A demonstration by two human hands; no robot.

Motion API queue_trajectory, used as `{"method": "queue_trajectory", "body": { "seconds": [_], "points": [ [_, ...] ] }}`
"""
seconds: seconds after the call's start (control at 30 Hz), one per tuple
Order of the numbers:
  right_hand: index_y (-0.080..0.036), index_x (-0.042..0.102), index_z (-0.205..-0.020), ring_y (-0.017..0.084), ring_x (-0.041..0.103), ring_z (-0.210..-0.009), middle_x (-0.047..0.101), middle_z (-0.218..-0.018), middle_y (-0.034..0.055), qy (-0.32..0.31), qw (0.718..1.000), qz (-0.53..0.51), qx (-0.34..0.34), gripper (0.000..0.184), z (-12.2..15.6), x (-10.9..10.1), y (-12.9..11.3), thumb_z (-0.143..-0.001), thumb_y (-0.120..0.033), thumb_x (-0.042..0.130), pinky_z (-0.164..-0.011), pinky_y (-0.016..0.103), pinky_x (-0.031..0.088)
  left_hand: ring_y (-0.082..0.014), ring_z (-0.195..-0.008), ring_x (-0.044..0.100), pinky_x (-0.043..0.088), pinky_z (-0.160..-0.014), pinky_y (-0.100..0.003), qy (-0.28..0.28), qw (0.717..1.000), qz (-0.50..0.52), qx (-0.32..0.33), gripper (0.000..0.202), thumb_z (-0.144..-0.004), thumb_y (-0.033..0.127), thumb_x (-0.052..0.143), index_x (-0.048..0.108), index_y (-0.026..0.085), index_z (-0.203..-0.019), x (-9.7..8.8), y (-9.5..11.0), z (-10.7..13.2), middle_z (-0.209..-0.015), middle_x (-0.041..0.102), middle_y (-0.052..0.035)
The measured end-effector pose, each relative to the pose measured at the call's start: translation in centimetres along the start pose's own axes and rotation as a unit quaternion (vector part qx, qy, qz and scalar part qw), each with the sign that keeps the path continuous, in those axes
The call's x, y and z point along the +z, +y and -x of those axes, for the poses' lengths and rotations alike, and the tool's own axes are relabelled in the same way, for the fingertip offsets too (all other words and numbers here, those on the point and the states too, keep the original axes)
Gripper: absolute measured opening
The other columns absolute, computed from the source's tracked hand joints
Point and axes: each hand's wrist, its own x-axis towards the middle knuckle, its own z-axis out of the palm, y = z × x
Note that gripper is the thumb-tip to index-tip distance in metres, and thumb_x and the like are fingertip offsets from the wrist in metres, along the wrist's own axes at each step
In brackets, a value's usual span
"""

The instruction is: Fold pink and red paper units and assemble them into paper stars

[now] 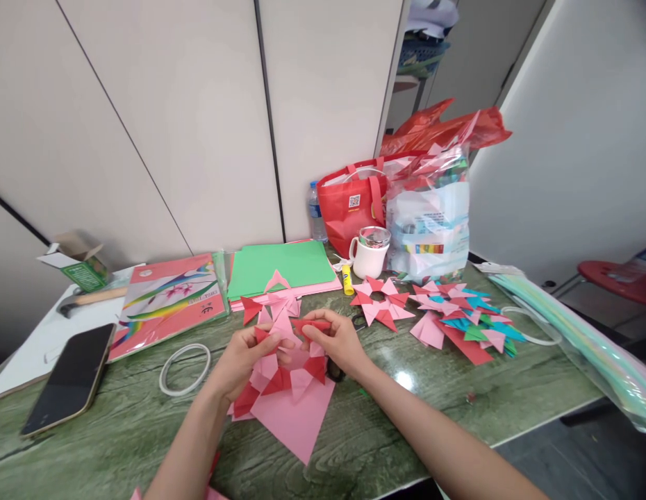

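My left hand [244,357] grips the left side of a red and pink folded paper ring [289,378], fingers closed on its upper edge. My right hand [336,344] pinches a red folded paper unit [312,324] at the ring's top. The ring lies over a flat pink paper sheet [296,417] on the green wood-grain table [119,430]. More pink and red folded pieces [274,298] lie just behind my hands.
A finished red-pink paper star [380,300] and a heap of pink, red, blue and green folded units [466,323] lie right. Green paper stack [281,267], paper pack [169,302], white tape ring [185,369], phone [70,378], hammer [88,300], white mug [369,253], glue stick [347,280], red bag [354,205], plastic bag [430,215].
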Motion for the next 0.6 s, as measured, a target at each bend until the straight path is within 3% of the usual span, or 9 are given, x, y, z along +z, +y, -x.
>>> {"method": "queue_trajectory", "body": {
  "seconds": [0.23,0.6],
  "points": [
    [-0.016,0.064,-0.082,0.013,0.063,-0.053,0.067,-0.070,0.0012,-0.001,1.000,0.011,-0.027,0.014,-0.03,-0.04,-0.24,-0.074,-0.028,0.064,-0.049,0.021,0.047,-0.0134,-0.058,0.059,0.044,-0.065,-0.025,0.012,1.000,-0.012,0.020,0.022,-0.075,0.033,0.064,0.072,0.012,-0.077,-0.01,-0.24,-0.05,-0.061,0.069,-0.0068],
    [-0.017,0.064,-0.083,0.015,0.064,-0.055,0.066,-0.067,0.0009,-0.002,0.999,0.034,-0.032,0.018,-0.09,-0.07,-0.41,-0.072,-0.031,0.065,-0.049,0.023,0.048,-0.0161,-0.062,0.058,0.044,-0.068,-0.028,0.019,0.999,-0.017,0.034,0.020,-0.074,0.032,0.065,0.071,0.012,-0.074,-0.02,-0.21,-0.11,-0.065,0.068,-0.0077]
  ]
}}
